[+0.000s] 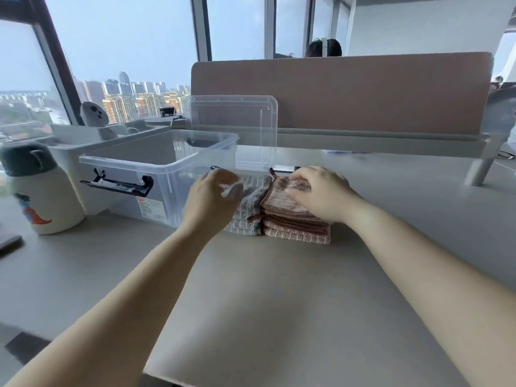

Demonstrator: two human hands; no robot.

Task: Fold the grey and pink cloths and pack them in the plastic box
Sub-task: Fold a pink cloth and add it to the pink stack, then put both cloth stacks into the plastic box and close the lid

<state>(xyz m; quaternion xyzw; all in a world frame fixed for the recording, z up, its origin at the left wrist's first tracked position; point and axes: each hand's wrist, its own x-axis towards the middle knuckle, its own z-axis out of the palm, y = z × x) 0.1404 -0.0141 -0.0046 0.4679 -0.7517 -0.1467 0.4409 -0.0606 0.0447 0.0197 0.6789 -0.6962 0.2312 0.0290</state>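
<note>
Although the folding looks finished, plastic box (pixel 125 174): it stands open at ten o'clock from the piles, and seems to have no cloth inside.
Pink cloths (pixel 293 222): folded and stacked in one pile on the table (pixel 279 303), not packed yet.
Grey cloths (pixel 245 216): folded in a lower pile, touching the pink pile at its nine o'clock side.
Left to do: I judge both piles must go into the box, perhaps the lid (pixel 231 129) after; it leans upright at twelve o'clock.
Right hand (pixel 318 194): on top of the pink pile, fingers curled on the top cloth with the thumb at its near edge, so it seems to pinch the upper layers.
Left hand (pixel 212 196): over the grey pile, fingers bent, but blurred; I cannot tell if it grips anything.
Hidden: both hands cover much of the piles, so the number of cloths is not clear; the box floor shows only through hazy walls.
</note>
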